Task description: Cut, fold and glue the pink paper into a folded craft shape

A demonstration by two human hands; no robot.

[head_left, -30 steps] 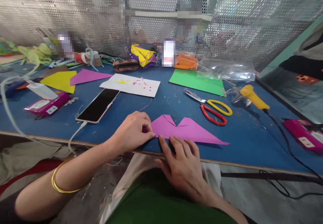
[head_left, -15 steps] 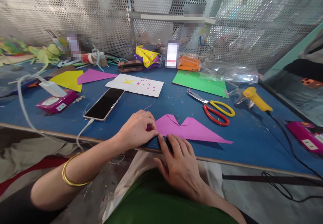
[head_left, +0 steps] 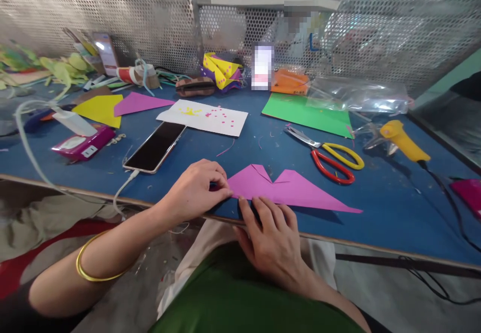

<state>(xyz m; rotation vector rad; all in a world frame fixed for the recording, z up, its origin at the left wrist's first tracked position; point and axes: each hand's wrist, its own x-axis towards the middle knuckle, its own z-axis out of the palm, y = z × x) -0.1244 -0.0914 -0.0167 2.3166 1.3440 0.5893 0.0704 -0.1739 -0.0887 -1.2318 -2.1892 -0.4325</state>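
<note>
I take the folded paper (head_left: 285, 190), which lies on the table (head_left: 244, 152) by its front edge, as my landmark. My feed puts the left hand (head_left: 201, 188) at its left end and the right hand (head_left: 273, 238) along its near edge. Just behind its right half lie the scissors (head_left: 316, 144); farther right, the glue gun (head_left: 406, 142). Well behind it is the flat sheet (head_left: 304, 113), the plastic bag (head_left: 361, 95) partly over that. Behind and left of it I have the phone (head_left: 156, 147) and, farther back, the card (head_left: 199, 117); well left, the socket box (head_left: 84, 145). Farthest behind it stands the mesh screen (head_left: 131, 7).
</note>
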